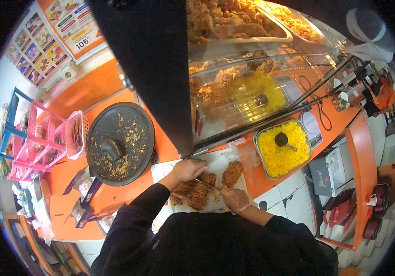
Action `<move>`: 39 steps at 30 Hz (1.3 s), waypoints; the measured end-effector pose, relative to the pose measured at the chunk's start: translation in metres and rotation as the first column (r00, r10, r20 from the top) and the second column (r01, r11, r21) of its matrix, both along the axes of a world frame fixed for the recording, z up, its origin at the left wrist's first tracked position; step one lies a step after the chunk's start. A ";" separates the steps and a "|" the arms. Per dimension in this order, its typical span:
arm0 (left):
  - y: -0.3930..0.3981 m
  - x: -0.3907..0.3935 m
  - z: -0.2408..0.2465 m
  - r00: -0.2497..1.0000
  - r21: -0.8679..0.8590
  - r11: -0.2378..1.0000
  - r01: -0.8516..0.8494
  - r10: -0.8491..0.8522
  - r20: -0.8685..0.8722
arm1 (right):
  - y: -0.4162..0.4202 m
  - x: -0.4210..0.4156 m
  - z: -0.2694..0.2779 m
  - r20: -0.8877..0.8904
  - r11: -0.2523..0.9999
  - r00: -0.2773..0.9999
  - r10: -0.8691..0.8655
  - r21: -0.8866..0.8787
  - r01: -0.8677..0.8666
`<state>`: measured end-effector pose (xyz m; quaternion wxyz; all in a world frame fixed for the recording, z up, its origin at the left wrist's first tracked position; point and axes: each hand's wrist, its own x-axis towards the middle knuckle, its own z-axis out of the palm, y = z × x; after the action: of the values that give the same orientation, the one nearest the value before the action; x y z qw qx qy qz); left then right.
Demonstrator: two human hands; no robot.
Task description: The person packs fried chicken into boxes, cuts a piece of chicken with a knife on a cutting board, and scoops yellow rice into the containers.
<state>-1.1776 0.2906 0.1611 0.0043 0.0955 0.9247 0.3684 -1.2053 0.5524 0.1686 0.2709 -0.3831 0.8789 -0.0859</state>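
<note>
A white cutting board [187,206] lies before me with breaded fried chicken on it. Several cut pieces [194,196] lie near my body, and a whole piece [232,173] sits at the board's right. A thin knife [204,183] runs slantwise across the chicken, partly covered by my hands. My left hand [189,169], bare, is over the knife on the board's far side; its fingertips are hidden, so its hold is unclear. In a clear plastic glove, my right hand [237,200] closes around the knife's near end beside the cut pieces.
A wide dark stone mortar [138,127] with a pestle [112,147] and crumbs stands left. At right are a tray of yellow rice [265,162] with a black ladle [281,139] and a scale [313,131]. A glass display case [246,127] rises ahead; pink baskets [76,138] stand far left.
</note>
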 end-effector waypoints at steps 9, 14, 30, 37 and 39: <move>0.014 0.033 0.090 0.855 0.048 0.971 -0.234 0.229 -0.465 | -0.018 -0.056 0.060 -0.030 0.966 0.970 0.240 -0.089 -0.242; 0.048 0.113 0.122 0.743 0.186 0.871 -0.456 0.487 -0.459 | -0.070 -0.106 0.032 -0.419 0.833 0.775 0.474 -0.071 -0.548; -0.048 0.430 0.011 -0.070 -0.101 -0.104 -0.989 0.952 -0.298 | -0.096 0.057 0.029 -0.362 0.984 0.926 0.105 -0.095 -0.149; -0.106 0.444 -0.007 0.364 -0.016 0.375 -0.927 0.909 0.203 | -0.090 0.074 0.009 -0.331 0.978 0.932 -0.150 -0.189 0.090; -0.100 0.434 -0.012 0.419 0.112 0.404 -0.908 0.870 0.260 | -0.086 0.078 -0.002 -0.389 0.956 0.901 -0.192 -0.282 0.082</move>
<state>-0.7440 0.1904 0.1490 -0.1298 -0.4422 0.7780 0.4270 -1.1269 0.4664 0.1661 0.0204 -0.3613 0.9222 -0.1361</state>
